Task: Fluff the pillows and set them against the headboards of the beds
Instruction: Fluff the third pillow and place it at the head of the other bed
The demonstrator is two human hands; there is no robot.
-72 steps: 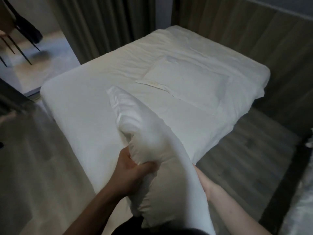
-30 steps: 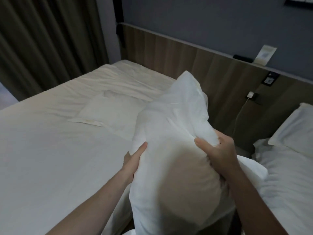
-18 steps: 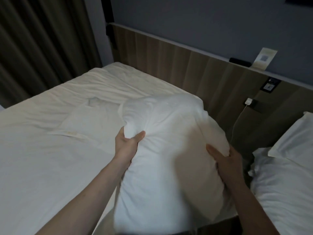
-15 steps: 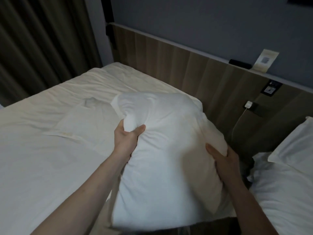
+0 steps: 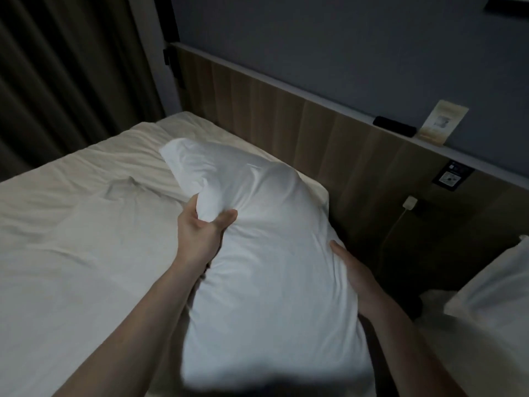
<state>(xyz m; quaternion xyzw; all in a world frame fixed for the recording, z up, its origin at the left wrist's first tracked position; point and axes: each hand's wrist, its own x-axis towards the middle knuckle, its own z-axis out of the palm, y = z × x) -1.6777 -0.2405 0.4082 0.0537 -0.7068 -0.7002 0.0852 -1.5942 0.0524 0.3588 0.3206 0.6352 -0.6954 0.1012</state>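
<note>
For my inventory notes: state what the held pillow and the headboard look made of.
Pillow: white woven fabric case, probably cotton, matte; it creases and bunches where the left hand grips it, soft filling.
Headboard: wood or wood-look laminate, matte; vertical grained panels.

The near bed (image 5: 71, 253) fills the left and middle of the view, covered by a white sheet (image 5: 57, 296) with soft creases. Its head end runs along the wooden headboard (image 5: 286, 124), which stands behind it. A flat fold of bedding (image 5: 128, 190) lies on the sheet, away from the headboard and toward the curtain side. A white pillow (image 5: 272, 267) lies at the bed's corner nearest the headboard, its far end pointing along the headboard; whether its whole length rests on the sheet cannot be told. Right of that corner, across a dark gap, a second bed (image 5: 486, 353) carries another pillow (image 5: 498, 290) close to the same headboard.
</note>
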